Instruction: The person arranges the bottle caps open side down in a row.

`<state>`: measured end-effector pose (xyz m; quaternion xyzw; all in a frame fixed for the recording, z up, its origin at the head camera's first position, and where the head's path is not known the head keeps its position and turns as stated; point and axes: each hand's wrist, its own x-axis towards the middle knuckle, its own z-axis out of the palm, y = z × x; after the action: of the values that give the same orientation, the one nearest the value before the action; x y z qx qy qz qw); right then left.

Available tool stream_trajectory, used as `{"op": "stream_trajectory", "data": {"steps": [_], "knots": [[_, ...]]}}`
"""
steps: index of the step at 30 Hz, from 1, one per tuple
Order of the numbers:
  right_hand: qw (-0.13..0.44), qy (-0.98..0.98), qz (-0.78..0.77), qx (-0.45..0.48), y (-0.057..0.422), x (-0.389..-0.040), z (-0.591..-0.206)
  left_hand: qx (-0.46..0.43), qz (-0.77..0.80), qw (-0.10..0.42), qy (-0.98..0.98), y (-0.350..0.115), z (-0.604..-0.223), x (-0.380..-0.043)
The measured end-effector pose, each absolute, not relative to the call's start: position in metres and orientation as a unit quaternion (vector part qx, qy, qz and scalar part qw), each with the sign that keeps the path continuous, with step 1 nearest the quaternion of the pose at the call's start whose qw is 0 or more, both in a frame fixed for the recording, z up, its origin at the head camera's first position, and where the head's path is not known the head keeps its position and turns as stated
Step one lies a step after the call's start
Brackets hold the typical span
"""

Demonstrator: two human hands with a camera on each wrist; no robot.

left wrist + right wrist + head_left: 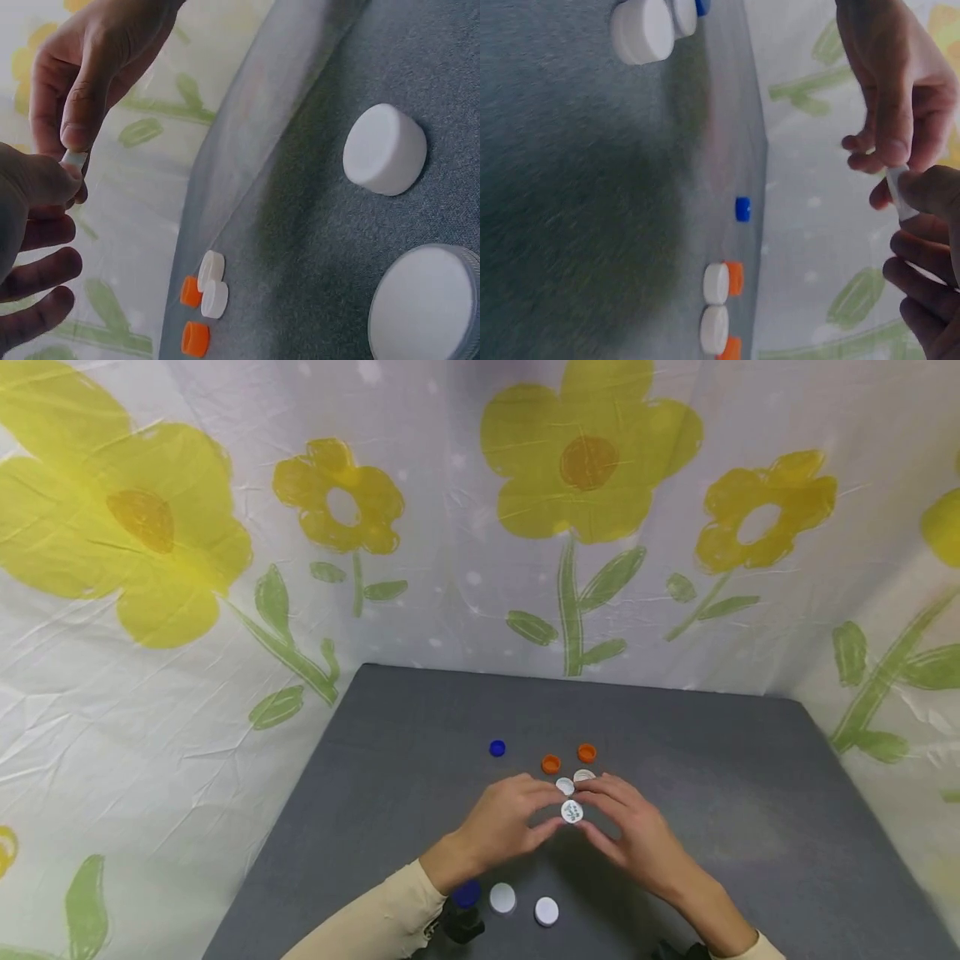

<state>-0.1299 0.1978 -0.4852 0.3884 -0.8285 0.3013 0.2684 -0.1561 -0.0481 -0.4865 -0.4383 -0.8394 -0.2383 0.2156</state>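
Note:
A small white bottle cap [572, 812] with dark print on its top is held up above the table between both hands. My left hand [513, 814] pinches its left edge with thumb and fingertips. On the opposite edge, the thumb and fingers of my right hand [633, 831] pinch it too. The left wrist view shows the cap [75, 158] edge-on between the thumbs, with the left hand's other fingers spread away from it. Just beyond the hands lie two white caps, one [565, 787] beside the other [583, 775].
Two orange caps, one left [551, 764] and one right [587, 752], lie behind the white ones. A blue cap [497, 748] sits farther left. Near my left forearm are another blue cap [467, 894], a wide white lid [502, 898] and a white cap [547, 912] on the grey table [420, 735].

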Motion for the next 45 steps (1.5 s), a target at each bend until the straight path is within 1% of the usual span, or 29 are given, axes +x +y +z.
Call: {"op": "stream_trajectory", "data": {"steps": [2, 5, 9, 12, 22, 28, 34, 38, 42, 45], "knots": [[0.273, -0.825, 0.300, 0.394, 0.202, -0.128, -0.486, -0.449, -0.212, 0.216, -0.840, -0.045, -0.485, -0.154], [0.276, -0.826, 0.290, 0.397, 0.209, -0.124, -0.490, -0.461, -0.175, 0.199, -0.847, -0.039, -0.482, -0.151], [0.260, -0.843, 0.269, 0.387, 0.217, -0.114, -0.492, -0.480, -0.116, 0.153, -0.856, -0.031, -0.482, -0.146], [0.247, -0.856, 0.251, 0.379, 0.222, -0.105, -0.496, -0.493, -0.071, 0.129, -0.857, -0.025, -0.484, -0.142], [0.211, -0.858, 0.243, 0.400, 0.228, -0.084, -0.525, -0.537, 0.010, 0.077, -0.840, -0.011, -0.495, -0.125], [0.189, -0.871, 0.233, 0.389, 0.235, -0.072, -0.540, -0.544, 0.030, 0.078, -0.835, -0.003, -0.505, -0.115], [0.102, -0.889, 0.252, 0.368, 0.240, -0.065, -0.545, -0.539, 0.053, 0.079, -0.837, 0.005, -0.515, -0.107], [0.053, -0.898, 0.252, 0.358, 0.239, -0.063, -0.546, -0.540, 0.064, 0.064, -0.837, 0.007, -0.519, -0.103], [0.023, -0.907, 0.241, 0.346, 0.237, -0.062, -0.546, -0.541, 0.075, 0.061, -0.835, 0.008, -0.520, -0.100], [0.018, -0.911, 0.230, 0.342, 0.236, -0.061, -0.546, -0.541, 0.079, 0.063, -0.835, 0.008, -0.521, -0.098]]}}
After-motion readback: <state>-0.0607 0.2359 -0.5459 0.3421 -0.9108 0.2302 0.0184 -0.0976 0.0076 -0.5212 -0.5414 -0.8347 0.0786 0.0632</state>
